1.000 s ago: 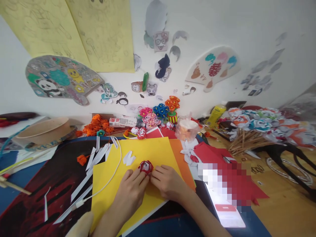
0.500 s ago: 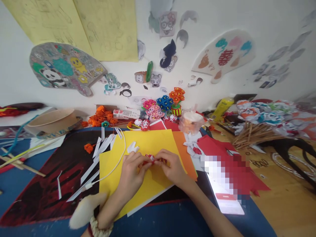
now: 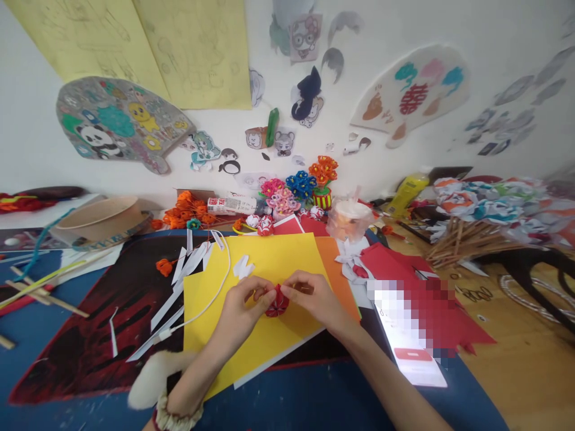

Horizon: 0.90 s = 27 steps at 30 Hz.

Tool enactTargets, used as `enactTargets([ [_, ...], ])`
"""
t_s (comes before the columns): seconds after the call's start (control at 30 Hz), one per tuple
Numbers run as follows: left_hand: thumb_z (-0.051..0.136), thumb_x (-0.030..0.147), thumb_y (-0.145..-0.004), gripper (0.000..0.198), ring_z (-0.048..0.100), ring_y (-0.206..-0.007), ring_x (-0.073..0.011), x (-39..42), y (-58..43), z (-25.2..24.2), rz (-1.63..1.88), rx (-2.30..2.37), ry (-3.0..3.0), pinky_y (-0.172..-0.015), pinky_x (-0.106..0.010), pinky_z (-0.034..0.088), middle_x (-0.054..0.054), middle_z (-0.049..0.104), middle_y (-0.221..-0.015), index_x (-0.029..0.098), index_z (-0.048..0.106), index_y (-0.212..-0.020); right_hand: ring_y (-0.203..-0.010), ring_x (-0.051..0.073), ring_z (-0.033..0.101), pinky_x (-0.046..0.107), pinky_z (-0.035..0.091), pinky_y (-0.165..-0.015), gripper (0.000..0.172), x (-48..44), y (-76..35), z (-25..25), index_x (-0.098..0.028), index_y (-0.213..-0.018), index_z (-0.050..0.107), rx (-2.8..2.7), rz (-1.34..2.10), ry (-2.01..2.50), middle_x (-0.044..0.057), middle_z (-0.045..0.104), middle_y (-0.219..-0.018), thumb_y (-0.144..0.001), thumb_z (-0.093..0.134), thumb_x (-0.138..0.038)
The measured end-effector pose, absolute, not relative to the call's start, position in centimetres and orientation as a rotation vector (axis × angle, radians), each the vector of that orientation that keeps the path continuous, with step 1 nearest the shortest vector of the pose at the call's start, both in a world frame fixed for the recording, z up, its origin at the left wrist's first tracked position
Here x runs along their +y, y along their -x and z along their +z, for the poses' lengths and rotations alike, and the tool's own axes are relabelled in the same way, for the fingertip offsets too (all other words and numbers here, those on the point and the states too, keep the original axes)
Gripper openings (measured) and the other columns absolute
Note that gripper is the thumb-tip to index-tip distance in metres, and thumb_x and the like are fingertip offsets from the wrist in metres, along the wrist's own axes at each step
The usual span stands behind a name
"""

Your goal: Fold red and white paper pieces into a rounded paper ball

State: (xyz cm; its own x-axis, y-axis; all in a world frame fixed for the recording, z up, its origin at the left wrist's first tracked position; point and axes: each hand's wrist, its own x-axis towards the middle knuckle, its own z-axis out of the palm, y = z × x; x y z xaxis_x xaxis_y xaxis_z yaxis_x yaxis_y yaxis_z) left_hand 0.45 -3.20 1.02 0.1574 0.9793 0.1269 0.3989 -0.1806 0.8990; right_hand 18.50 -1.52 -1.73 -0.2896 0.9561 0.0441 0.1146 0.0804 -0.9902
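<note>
Between my two hands is a small red folded-paper ball with white lines (image 3: 277, 303), held over a yellow sheet of paper (image 3: 287, 257). My left hand (image 3: 245, 302) pinches its left side with thumb and forefinger. On the upper right, the fingertips of my right hand (image 3: 309, 296) are closed on its edge. White paper scraps (image 3: 243, 267) lie on the yellow sheet just beyond my left hand. An orange sheet (image 3: 335, 269) shows from under the yellow one on the right.
A lit phone (image 3: 413, 353) lies on red paper (image 3: 399, 269) to the right. White paper strips (image 3: 168, 305) and a white cable (image 3: 223, 281) are on the left. Farther back stand a lidded cup (image 3: 353, 218), pipe-cleaner flowers (image 3: 300, 185), a cardboard bowl (image 3: 101, 218) and a yellow bottle (image 3: 408, 191).
The red paper ball has turned, now showing its red side with thin white lines below my fingers. Both hands have shifted only slightly and still hold it.
</note>
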Motion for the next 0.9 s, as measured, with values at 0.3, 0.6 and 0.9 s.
enactTargets([
  [0.3, 0.061, 0.039, -0.082, 0.024, 0.047, -0.061, -0.0144, -3.1, -0.6, 0.1, 0.986, 1.339, -1.729, -0.06, -0.026, 0.036, 0.001, 0.057, -0.062, 0.017, 0.067, -0.073, -0.065, 0.015, 0.052, 0.028, 0.041, -0.062, 0.043, -1.7, -18.1, -2.2, -0.017, -0.078, 0.062, -1.534, 1.341, 1.026, 0.002, 0.059, -0.072, -0.082, 0.061, -0.06],
  [0.6, 0.062, 0.04, -0.081, 0.025, 0.047, -0.06, -0.0141, -3.1, 0.0, 1.1, 0.91, 1.298, -1.681, -0.057, -0.025, 0.036, -0.001, 0.06, -0.063, 0.017, 0.068, -0.072, -0.063, 0.014, 0.048, 0.027, 0.039, -0.06, 0.039, -2.0, -17.7, -2.7, -0.018, -0.074, 0.057, -1.599, 1.291, 1.018, 0.0, 0.055, -0.07, -0.087, 0.058, -0.055],
  [0.9, 0.06, 0.04, -0.082, 0.026, 0.054, -0.065, -0.0153, -3.5, -0.1, 1.6, 0.779, 1.169, -1.469, -0.06, -0.026, 0.042, -0.003, 0.064, -0.071, 0.016, 0.067, -0.077, -0.065, 0.014, 0.051, 0.026, 0.041, -0.061, 0.028, -2.2, -18.0, -2.2, -0.017, -0.075, 0.058, -1.668, 1.302, 0.98, 0.0, 0.055, -0.071, -0.089, 0.058, -0.042],
])
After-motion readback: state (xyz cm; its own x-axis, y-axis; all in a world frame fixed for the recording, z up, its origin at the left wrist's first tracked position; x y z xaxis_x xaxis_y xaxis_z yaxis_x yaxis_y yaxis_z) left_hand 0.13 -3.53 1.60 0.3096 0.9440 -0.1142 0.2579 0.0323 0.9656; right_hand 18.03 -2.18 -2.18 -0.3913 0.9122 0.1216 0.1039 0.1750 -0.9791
